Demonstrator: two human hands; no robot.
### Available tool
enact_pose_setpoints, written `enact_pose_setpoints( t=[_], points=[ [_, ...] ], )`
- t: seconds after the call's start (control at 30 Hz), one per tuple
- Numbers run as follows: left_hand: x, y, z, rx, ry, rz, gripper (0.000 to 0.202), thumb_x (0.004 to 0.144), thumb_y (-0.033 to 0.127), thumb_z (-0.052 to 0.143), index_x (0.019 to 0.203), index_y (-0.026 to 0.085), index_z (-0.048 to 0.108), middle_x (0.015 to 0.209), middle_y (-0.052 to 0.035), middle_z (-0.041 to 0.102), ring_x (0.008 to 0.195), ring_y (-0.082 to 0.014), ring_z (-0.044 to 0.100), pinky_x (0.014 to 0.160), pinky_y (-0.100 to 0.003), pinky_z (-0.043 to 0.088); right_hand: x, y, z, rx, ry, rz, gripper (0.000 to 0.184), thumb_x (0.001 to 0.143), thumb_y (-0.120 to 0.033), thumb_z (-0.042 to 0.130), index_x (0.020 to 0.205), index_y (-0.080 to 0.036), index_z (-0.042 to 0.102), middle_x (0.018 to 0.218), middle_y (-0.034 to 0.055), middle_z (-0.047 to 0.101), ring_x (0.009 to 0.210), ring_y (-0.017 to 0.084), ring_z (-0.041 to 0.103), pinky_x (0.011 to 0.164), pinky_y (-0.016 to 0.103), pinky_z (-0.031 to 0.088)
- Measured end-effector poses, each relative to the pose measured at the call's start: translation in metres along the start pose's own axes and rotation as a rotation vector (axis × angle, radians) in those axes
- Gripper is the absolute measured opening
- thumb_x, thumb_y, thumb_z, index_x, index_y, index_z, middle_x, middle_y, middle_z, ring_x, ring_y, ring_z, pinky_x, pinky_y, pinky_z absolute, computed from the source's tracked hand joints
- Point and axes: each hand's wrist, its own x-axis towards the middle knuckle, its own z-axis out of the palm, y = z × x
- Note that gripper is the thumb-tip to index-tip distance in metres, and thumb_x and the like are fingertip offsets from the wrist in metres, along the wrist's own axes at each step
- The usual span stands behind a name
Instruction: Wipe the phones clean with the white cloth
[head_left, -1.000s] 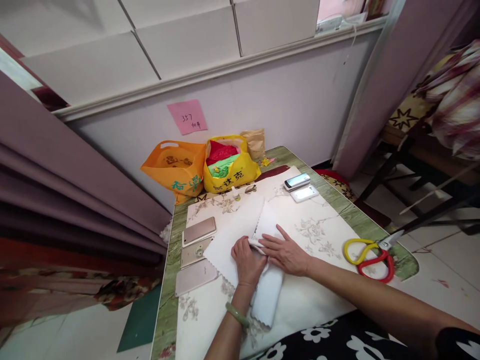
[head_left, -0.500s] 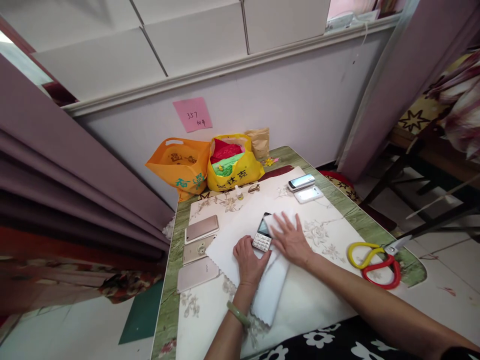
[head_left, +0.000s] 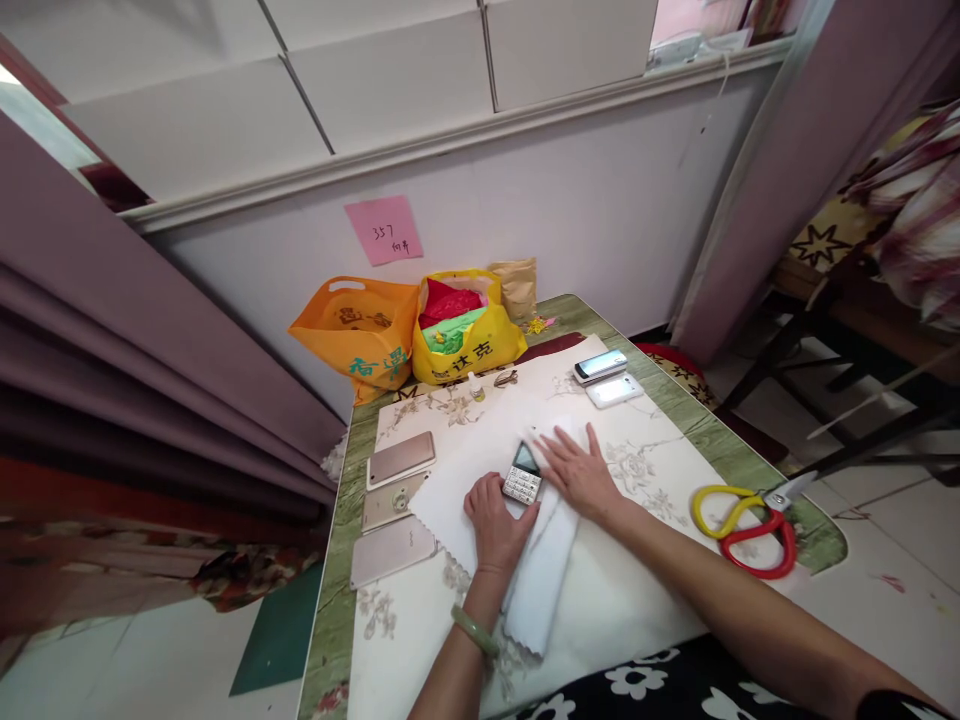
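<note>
A small keypad mobile phone (head_left: 523, 483) with a dark screen and silver keys lies on a white cloth (head_left: 450, 500) with zigzag edges. My left hand (head_left: 495, 530), with a green bangle at the wrist, curls its fingers and thumb about the phone's lower left end. Flat and with fingers spread, my right hand (head_left: 577, 478) rests on the cloth just right of the phone. A corner of cloth by its fingertips folds in beside the screen, covering part of the phone's right edge. More folded cloth hangs down toward me between my forearms.
Several phones lie around: a rose-gold phone (head_left: 401, 458) among those at left, and a silver phone (head_left: 600, 366) among those at right. Scissors (head_left: 750, 520) with yellow and red handles lie at the right edge. An orange bag (head_left: 360, 340) and a yellow bag (head_left: 472, 345) stand behind, near a small bottle (head_left: 475, 388).
My right hand has slid slightly left and down along the cloth. The cloth corner beside the screen has shifted, and its edge now looks blurred. The left hand stays at the phone.
</note>
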Motion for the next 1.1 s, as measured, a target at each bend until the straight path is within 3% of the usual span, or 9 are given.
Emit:
enact_pose_setpoints(
  t=[0.07,0.2,0.33,0.37,0.5,0.7,0.9,1.03,1.1],
  points=[
    [0.0,0.0,0.0,-0.002,-0.007,-0.008,0.042,0.071,0.038,0.068,0.105,0.02,0.049,0.112,-0.01,0.057,0.111,-0.0292,0.052,0.098,-0.046,0.034,0.001,-0.002,0.003,-0.018,0.015,0.034,0.05,0.099,-0.045,0.037,0.146,-0.026,0.038,0.147,0.0083,0.045,0.141,0.03,0.029,0.113,0.064,-0.005],
    [0.0,0.001,-0.001,0.012,-0.026,-0.012,0.044,0.072,0.037,0.067,0.108,0.018,0.049,0.114,-0.0124,0.056,0.112,-0.0306,0.05,0.098,-0.048,0.034,0.006,0.0,0.005,0.062,-0.124,-0.37,0.053,0.098,-0.053,0.037,0.147,-0.033,0.035,0.148,0.0026,0.044,0.14,0.023,0.034,0.117,0.056,-0.001],
    [0.001,0.003,-0.001,-0.003,-0.023,-0.022,0.042,0.072,0.038,0.066,0.106,0.02,0.048,0.113,-0.0099,0.056,0.111,-0.0296,0.051,0.099,-0.047,0.033,0.016,0.005,0.004,-0.038,-0.006,0.02,0.049,0.1,-0.045,0.034,0.147,-0.028,0.037,0.146,0.0077,0.046,0.139,0.029,0.034,0.112,0.065,-0.006],
    [0.001,0.003,-0.001,-0.003,-0.02,-0.023,0.042,0.072,0.037,0.066,0.106,0.02,0.048,0.112,-0.0096,0.056,0.111,-0.0294,0.051,0.099,-0.047,0.034,0.016,0.004,0.004,-0.039,-0.009,0.025,0.05,0.1,-0.046,0.035,0.146,-0.027,0.038,0.146,0.0091,0.046,0.139,0.03,0.033,0.112,0.065,-0.007],
    [0.0,0.002,-0.001,0.018,-0.002,0.002,0.042,0.071,0.035,0.066,0.106,0.018,0.049,0.11,-0.0108,0.056,0.11,-0.0295,0.051,0.098,-0.046,0.035,0.013,-0.002,0.005,0.06,-0.13,-0.308,0.051,0.098,-0.051,0.035,0.146,-0.033,0.036,0.147,0.0025,0.045,0.14,0.024,0.034,0.116,0.058,-0.007],
    [0.0,0.001,-0.001,-0.039,0.003,-0.029,0.048,0.072,0.036,0.066,0.112,0.019,0.046,0.114,-0.0102,0.056,0.113,-0.0292,0.05,0.099,-0.048,0.035,0.022,0.003,0.006,-0.071,0.046,0.201,0.049,0.1,-0.042,0.031,0.145,-0.024,0.04,0.143,0.01,0.05,0.138,0.03,0.035,0.112,0.065,-0.008],
    [-0.001,-0.005,-0.001,-0.171,0.02,-0.066,0.051,0.075,0.025,0.062,0.122,0.021,0.042,0.113,-0.0093,0.059,0.106,-0.0282,0.055,0.099,-0.05,0.037,0.006,0.02,0.011,-0.028,0.154,0.234,0.041,0.098,-0.034,0.037,0.135,-0.025,0.052,0.133,0.0081,0.059,0.133,0.027,0.044,0.114,0.06,-0.002],
    [-0.005,-0.004,-0.001,-0.299,0.001,-0.07,0.039,0.084,0.018,0.049,0.122,0.024,0.044,0.106,-0.0071,0.061,0.095,-0.0228,0.059,0.09,-0.042,0.046,0.004,0.037,0.005,0.063,0.305,0.368,0.033,0.099,-0.032,0.036,0.108,-0.024,0.066,0.114,0.0063,0.07,0.121,0.023,0.056,0.114,0.056,0.008],
    [-0.007,-0.003,0.0,-0.34,-0.015,-0.066,0.032,0.086,0.016,0.044,0.118,0.023,0.046,0.103,-0.007,0.062,0.093,-0.0211,0.061,0.086,-0.039,0.048,0.006,0.036,0.0,0.091,0.379,0.381,0.033,0.099,-0.033,0.035,0.106,-0.023,0.066,0.113,0.0065,0.07,0.121,0.023,0.056,0.114,0.055,0.01]
  ],
)
